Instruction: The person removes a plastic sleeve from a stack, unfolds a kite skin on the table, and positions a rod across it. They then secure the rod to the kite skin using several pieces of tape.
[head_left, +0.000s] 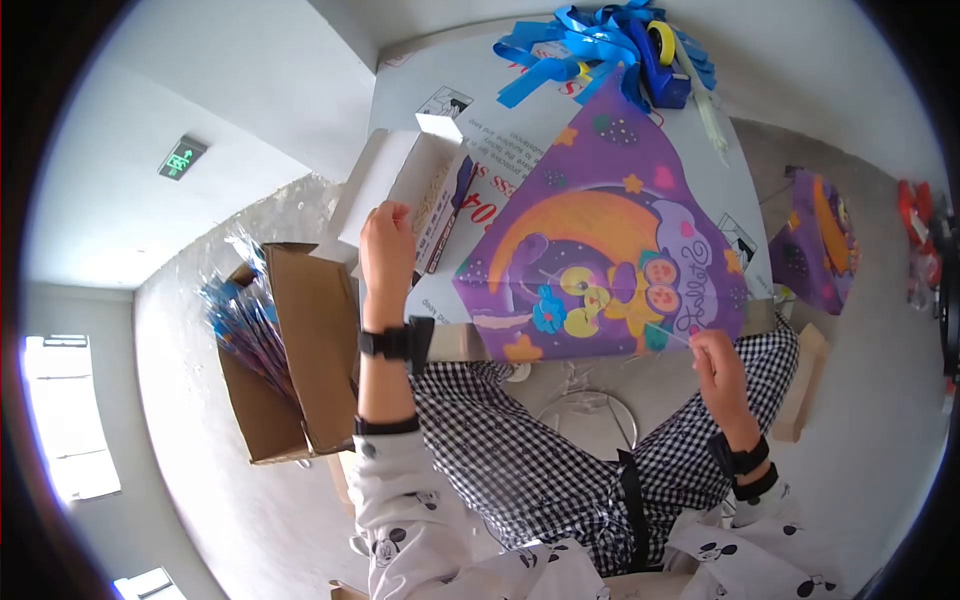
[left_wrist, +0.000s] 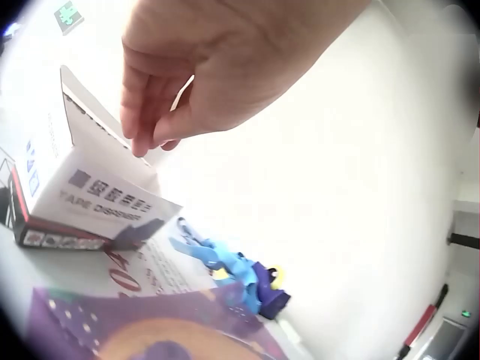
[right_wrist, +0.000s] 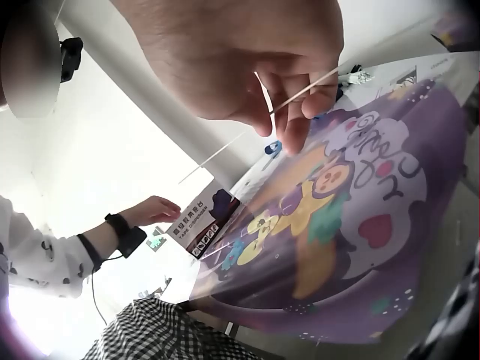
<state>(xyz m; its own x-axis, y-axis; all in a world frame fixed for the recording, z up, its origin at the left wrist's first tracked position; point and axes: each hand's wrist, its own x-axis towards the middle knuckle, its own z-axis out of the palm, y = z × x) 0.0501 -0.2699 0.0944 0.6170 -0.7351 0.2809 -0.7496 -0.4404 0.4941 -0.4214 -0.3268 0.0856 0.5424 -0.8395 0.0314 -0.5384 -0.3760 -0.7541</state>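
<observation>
My right hand [head_left: 720, 375] pinches a thin white rod [right_wrist: 210, 159] between thumb and fingers, at the lower right edge of a purple triangular kite sheet [head_left: 545, 225]. The sheet lies flat on the table, printed with an orange moon and a yellow bear. On the left, my left hand [head_left: 388, 250] hovers over an opened tape dispenser box [head_left: 370, 185] that contains small beige pieces. In the left wrist view its thumb and fingertips come together close to the box's inner wall; I cannot tell whether something small is between them.
Blue ribbons [head_left: 525, 85] and a blue tape dispenser [head_left: 665, 80] with yellow tape lie at the table's far end. A cardboard box [head_left: 315, 340] of wrapped packs stands at the left. To the right, another purple printed sheet [head_left: 815, 240] sits beyond the table edge.
</observation>
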